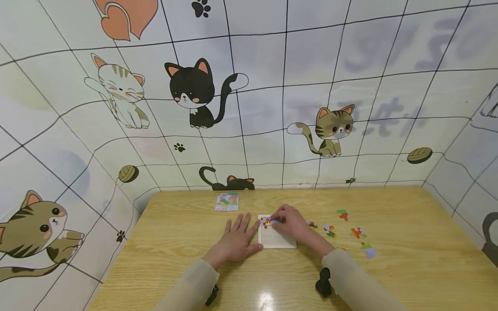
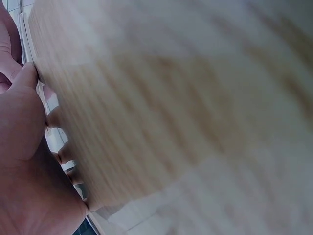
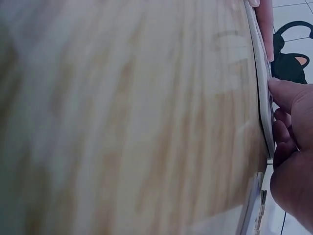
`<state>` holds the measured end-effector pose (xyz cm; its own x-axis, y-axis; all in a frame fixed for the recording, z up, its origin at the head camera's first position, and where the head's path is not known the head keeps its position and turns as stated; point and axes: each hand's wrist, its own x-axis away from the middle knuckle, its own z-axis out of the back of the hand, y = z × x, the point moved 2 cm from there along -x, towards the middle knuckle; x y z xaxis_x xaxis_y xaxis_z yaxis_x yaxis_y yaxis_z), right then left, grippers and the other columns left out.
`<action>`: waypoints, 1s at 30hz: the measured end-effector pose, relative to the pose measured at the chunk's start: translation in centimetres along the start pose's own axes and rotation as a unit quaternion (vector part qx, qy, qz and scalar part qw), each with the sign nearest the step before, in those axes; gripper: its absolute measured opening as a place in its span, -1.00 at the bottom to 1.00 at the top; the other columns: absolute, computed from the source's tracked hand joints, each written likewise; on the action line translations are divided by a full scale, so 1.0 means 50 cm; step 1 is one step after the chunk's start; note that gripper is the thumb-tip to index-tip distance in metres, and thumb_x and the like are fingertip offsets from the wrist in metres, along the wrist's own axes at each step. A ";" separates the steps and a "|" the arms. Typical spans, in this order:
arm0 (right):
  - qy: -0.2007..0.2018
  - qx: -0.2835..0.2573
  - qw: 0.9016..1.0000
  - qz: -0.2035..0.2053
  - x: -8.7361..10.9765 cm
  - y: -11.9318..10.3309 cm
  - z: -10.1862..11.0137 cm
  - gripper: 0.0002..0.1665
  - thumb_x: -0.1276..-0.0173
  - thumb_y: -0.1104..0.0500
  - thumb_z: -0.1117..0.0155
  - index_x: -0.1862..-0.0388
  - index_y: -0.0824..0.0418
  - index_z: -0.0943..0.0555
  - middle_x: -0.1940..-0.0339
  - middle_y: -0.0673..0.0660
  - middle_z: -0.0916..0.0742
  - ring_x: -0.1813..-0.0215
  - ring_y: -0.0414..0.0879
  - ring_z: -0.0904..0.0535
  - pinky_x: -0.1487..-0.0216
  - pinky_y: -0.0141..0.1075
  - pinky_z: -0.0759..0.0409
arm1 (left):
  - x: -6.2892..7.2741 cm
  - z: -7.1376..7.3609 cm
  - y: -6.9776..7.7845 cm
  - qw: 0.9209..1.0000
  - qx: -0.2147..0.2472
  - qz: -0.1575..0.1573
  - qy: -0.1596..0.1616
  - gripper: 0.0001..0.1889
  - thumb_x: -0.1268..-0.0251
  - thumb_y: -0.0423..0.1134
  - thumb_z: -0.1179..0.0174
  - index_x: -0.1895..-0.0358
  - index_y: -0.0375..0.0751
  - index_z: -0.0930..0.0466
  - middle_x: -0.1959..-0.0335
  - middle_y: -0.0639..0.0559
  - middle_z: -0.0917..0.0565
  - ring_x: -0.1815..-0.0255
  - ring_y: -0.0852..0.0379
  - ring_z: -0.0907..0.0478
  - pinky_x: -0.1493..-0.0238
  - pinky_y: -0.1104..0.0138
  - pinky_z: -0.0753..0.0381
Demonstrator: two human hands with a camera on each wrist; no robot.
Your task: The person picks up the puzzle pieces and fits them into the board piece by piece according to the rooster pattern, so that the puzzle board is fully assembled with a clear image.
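Jigsaw tray (image 1: pixel 278 239), pale and square, lies flat on the table just below the centre of the head view. Joined pieces (image 1: pixel 266 222) sit in its upper left corner; bare board shows across its lower part.

Right hand (image 1: pixel 292 224) reaches in over the tray's upper right, thumb and index finger bent together, looks like a pinch on a jigsaw piece (image 1: pixel 276 220) along the top row, mostly hidden. Left hand (image 1: pixel 235 244) lies flat, fingers spread, just left of the tray, thumb at its lower left corner; grip apart, seems to steady the frame.

Judged step: early assembly, fitting a top-row piece. Next move calls for lining up the tabs and pressing flush without popping neighbours loose.

Loose pieces (image 1: pixel 358 233) scatter right of centre, some partly behind the right forearm. Picture card (image 1: pixel 227 201), likely the reference, sits at the back edge of the table (image 1: pixel 175 242), upper left of the tray. Cat-print backdrop (image 1: pixel 264 108) fills the upper frame. Both wrist views mostly blurred wood grain.
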<state>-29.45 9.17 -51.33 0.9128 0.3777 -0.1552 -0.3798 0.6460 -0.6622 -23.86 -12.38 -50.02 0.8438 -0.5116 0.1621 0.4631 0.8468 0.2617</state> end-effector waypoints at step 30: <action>-0.015 -0.013 0.999 0.027 0.043 0.071 0.121 -0.63 -0.41 0.24 -0.41 -0.14 0.35 -0.69 -0.12 0.24 -0.62 -0.09 0.20 -0.55 0.02 0.01 -0.61 | -0.007 -0.021 -0.011 1.000 0.005 -0.006 0.010 -0.16 -0.55 0.32 0.08 -0.69 -0.03 0.03 -0.68 -0.27 0.14 -0.66 -0.32 0.25 -0.48 -0.34 0.21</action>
<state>-29.74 16.27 -49.59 0.8865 0.4306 -0.1695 -0.4235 0.6073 -0.6722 -24.14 -12.54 -51.20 0.8433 -0.5188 0.1406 0.4709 0.8391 0.2724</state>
